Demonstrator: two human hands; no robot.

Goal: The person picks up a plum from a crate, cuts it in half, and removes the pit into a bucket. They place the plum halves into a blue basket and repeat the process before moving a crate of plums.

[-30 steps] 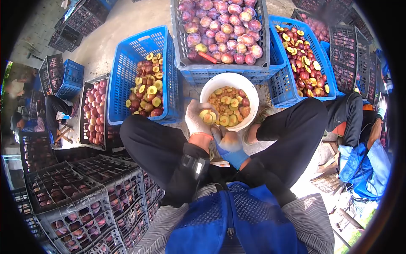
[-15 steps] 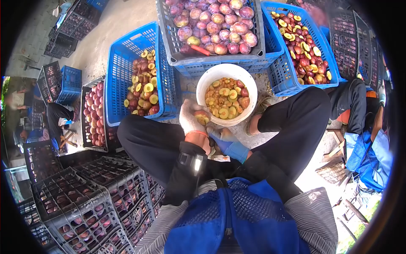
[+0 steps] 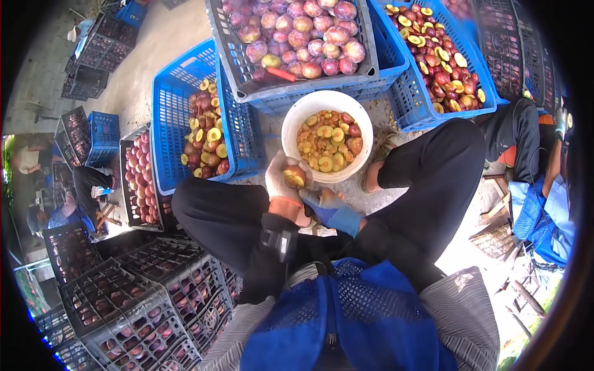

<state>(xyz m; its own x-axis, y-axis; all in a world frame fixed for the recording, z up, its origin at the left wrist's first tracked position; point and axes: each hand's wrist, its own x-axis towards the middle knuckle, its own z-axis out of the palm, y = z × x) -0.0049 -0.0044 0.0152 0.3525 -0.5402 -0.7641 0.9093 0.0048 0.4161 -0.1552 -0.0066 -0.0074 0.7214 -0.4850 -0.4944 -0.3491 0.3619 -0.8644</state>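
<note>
A cut plum [image 3: 294, 177] with yellow flesh is held in my left hand [image 3: 278, 180], which wears a pale glove. My right hand [image 3: 325, 203], in a blue and grey glove, is just beside it with its fingers curled; what they hold, if anything, is hidden. Both hands are over the near left edge of a white bucket [image 3: 289, 131] containing halved plums and small yellow-brown pieces. Behind the bucket, a grey crate [image 3: 247, 94] holds whole plums, with a red-handled tool [image 3: 281, 74] lying on them.
Blue crates with cut plums stand at the left [image 3: 159, 123] and right [image 3: 455, 116]. Black crates [image 3: 133, 297] of plums are stacked at the lower left. Another person's leg [image 3: 523, 142] and gloved hand [image 3: 561, 122] show at the far right.
The view has shifted slightly. My left hand has turned, so more of the plum's cut face shows. My right hand remains close beside it.
</note>
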